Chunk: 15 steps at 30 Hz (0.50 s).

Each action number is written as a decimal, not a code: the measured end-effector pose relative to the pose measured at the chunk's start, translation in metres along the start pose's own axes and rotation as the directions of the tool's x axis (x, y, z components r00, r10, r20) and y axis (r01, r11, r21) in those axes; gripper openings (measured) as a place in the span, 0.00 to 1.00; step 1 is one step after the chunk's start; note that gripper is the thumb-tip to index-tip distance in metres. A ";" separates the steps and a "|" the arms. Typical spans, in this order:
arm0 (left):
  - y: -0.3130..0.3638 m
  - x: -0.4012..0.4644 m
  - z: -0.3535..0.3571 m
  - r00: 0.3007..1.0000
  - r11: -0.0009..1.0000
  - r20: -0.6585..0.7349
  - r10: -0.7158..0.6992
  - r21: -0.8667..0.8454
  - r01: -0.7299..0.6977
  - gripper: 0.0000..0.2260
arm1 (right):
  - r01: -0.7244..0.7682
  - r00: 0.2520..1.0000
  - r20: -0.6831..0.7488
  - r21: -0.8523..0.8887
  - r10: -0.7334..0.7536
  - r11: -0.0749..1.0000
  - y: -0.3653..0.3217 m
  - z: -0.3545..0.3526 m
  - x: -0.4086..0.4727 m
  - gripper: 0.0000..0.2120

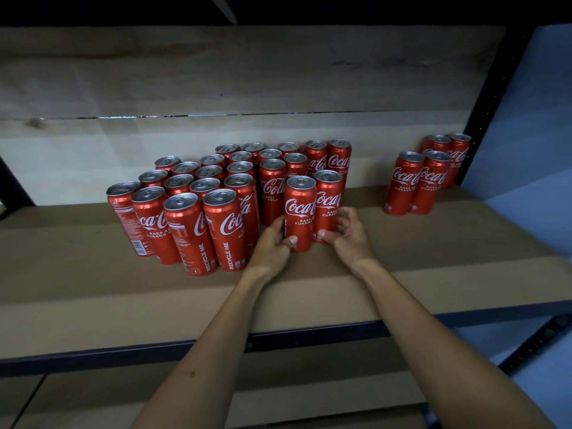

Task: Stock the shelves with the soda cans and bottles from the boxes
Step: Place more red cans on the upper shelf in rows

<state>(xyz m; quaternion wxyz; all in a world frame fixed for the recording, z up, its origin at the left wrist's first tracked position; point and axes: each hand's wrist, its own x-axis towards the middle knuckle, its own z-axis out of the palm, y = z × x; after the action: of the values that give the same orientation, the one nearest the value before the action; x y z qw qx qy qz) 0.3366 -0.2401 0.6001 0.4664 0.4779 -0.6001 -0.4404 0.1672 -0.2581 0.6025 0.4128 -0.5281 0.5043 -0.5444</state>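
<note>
Several slim red soda cans (192,212) stand in tight rows on the brown shelf board (433,258). At the right end of that block, my left hand (272,246) grips the base of one upright can (298,212), thumb on its front. My right hand (348,233) grips the base of the can beside it (328,202), thumb pressed on its lower front. Both cans stand on the shelf, touching each other. No boxes or bottles are in view.
A separate small cluster of red cans (424,181) stands at the far right by the black upright post (492,103). A wooden back panel (247,82) closes the shelf. The dark metal front edge (154,351) runs below my forearms, with a lower shelf underneath.
</note>
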 end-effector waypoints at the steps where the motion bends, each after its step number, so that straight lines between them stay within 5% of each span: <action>1: -0.001 -0.001 0.001 1.000 1.000 -0.015 0.019 -0.008 -0.019 0.25 | -0.001 1.000 -0.005 -0.009 0.000 1.000 -0.001 -0.001 -0.002 0.28; 5: -0.003 -0.001 0.004 0.989 1.000 -0.142 0.027 0.009 -0.026 0.35 | -0.004 0.999 -0.034 -0.033 0.003 0.999 -0.002 -0.002 -0.007 0.31; 10: -0.006 0.005 0.002 0.966 0.986 -0.251 0.056 0.168 -0.014 0.23 | 0.002 0.999 -0.044 -0.093 -0.006 0.996 -0.002 -0.003 -0.012 0.31; 15: -0.008 0.007 0.000 0.971 0.977 -0.227 0.074 0.214 -0.024 0.23 | 0.002 1.000 -0.009 -0.091 -0.002 0.996 -0.003 -0.004 -0.014 0.30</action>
<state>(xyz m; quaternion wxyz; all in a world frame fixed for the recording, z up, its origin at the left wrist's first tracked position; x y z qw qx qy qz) 0.3367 -0.2478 0.5933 0.4915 0.5577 -0.5959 -0.3039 0.1648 -0.2433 0.6034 0.3855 -0.5444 0.5299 -0.5237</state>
